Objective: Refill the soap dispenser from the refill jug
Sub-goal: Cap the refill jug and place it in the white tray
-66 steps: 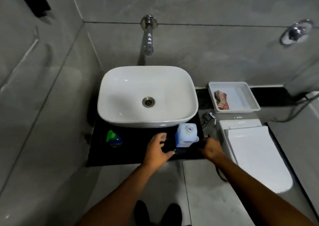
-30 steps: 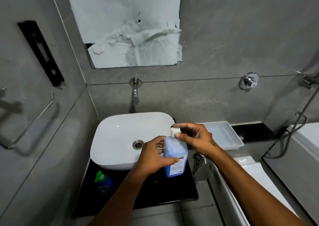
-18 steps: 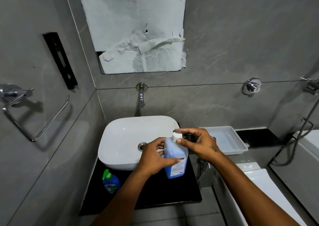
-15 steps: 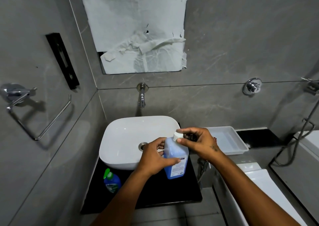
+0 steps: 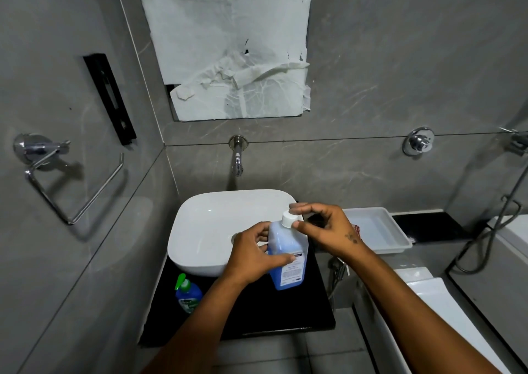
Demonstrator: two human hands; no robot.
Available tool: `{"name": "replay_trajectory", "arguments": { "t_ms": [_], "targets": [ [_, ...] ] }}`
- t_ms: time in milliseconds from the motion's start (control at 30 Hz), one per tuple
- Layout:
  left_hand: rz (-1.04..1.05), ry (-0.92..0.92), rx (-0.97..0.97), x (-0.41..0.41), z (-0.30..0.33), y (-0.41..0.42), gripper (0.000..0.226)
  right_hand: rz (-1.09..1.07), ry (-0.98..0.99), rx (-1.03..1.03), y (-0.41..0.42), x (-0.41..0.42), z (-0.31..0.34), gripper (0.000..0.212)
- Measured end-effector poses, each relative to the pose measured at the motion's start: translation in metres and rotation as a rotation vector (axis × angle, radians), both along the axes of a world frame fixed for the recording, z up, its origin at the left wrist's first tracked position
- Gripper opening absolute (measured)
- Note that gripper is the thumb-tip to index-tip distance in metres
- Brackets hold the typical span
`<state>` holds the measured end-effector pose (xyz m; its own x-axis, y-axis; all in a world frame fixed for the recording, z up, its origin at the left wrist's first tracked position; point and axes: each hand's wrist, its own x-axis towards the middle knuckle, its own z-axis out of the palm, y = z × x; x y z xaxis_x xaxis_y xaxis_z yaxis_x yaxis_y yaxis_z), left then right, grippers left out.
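Observation:
I hold the refill jug [image 5: 288, 262], a translucent bottle of blue liquid with a white label, upright above the black counter [image 5: 257, 313]. My left hand [image 5: 254, 255] wraps around its body. My right hand [image 5: 323, 230] pinches its white cap [image 5: 288, 220] between thumb and fingers. The soap dispenser [image 5: 187, 293], a blue bottle with a green pump, stands on the counter at the left, in front of the basin and apart from both hands.
A white basin [image 5: 223, 225] sits on the counter under a wall tap [image 5: 237, 156]. A white tray [image 5: 377, 230] lies to the right, a white toilet lid [image 5: 445, 310] below it. A towel ring [image 5: 65, 179] hangs on the left wall.
The jug went from standing on the counter to being held up in both hands. Over the last second my right fingers shifted around the cap while the left hand kept its grip.

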<state>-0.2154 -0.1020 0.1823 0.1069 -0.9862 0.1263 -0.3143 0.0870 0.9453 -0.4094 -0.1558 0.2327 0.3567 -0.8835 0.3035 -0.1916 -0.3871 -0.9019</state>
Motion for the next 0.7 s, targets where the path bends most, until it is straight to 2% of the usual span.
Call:
{"name": "replay_trajectory", "arguments": {
  "t_ms": [233, 700],
  "targets": [
    [-0.007, -0.006, 0.052, 0.006, 0.001, -0.007, 0.074, -0.003, -0.002, -0.075, -0.003, 0.003, 0.0, 0.026],
    [-0.013, 0.021, 0.044, 0.012, -0.003, -0.012, 0.075, -0.012, 0.05, -0.072, -0.004, 0.012, 0.008, 0.026]
  ]
}}
